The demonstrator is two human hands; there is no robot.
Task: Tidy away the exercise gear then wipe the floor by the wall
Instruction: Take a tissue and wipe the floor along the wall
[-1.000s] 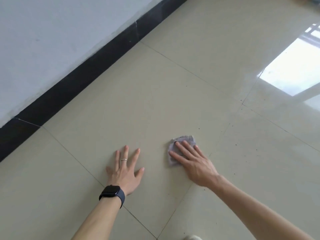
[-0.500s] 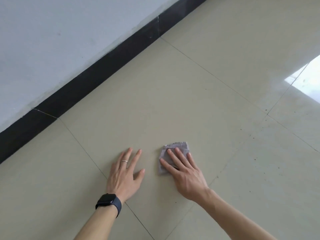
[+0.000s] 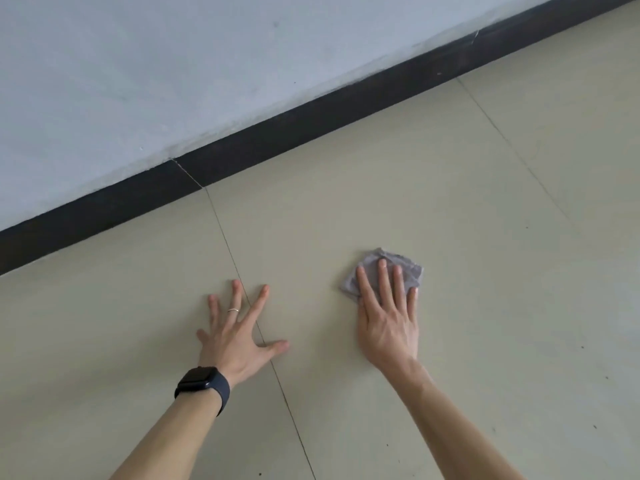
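Right hand (image 3: pixel 388 323), fingers straight, presses crumpled grey cloth (image 3: pixel 410 271); left hand (image 3: pixel 235 337) lies splayed flat.

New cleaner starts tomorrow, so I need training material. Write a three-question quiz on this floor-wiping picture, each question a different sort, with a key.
1. True or false: the left hand grips the grey cloth.
2. Multiple choice: how does the right hand meet the cloth? A. fingers straight, pressing it flat on the floor; B. pinching it in the air; C. not touching it.
3. Fill in: the left wrist wears a black ____.
Key: 1 false, it lies spread on the floor, apart from the cloth; 2 A; 3 watch.
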